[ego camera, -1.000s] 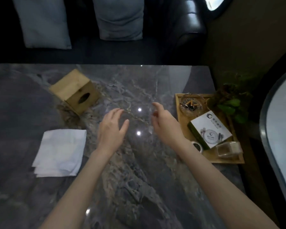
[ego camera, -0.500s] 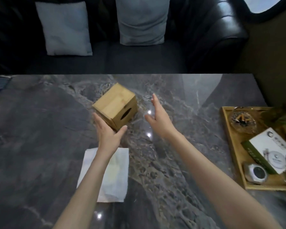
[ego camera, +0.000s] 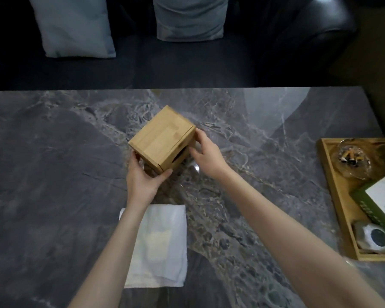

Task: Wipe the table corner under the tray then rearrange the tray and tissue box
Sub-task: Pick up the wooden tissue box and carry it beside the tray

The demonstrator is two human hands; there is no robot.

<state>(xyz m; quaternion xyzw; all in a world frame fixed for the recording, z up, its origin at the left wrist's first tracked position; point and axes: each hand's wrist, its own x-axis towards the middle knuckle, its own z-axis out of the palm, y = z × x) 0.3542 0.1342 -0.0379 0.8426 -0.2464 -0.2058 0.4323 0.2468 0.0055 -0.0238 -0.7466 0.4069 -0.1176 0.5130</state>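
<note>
Now both hands, tissue box [ego camera: 161, 138] gripped

Head camera looks steeply down across the table [ego camera: 53, 174].

2 hands [ego camera: 142, 181]; 1 tissue box [ego camera: 161, 138]; 1 tray [ego camera: 333, 192]; 1 cloth [ego camera: 162, 247]; 2 cushions [ego camera: 73, 25]

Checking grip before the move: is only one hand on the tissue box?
No, both the left hand and right hand clasp the tissue box.
</note>
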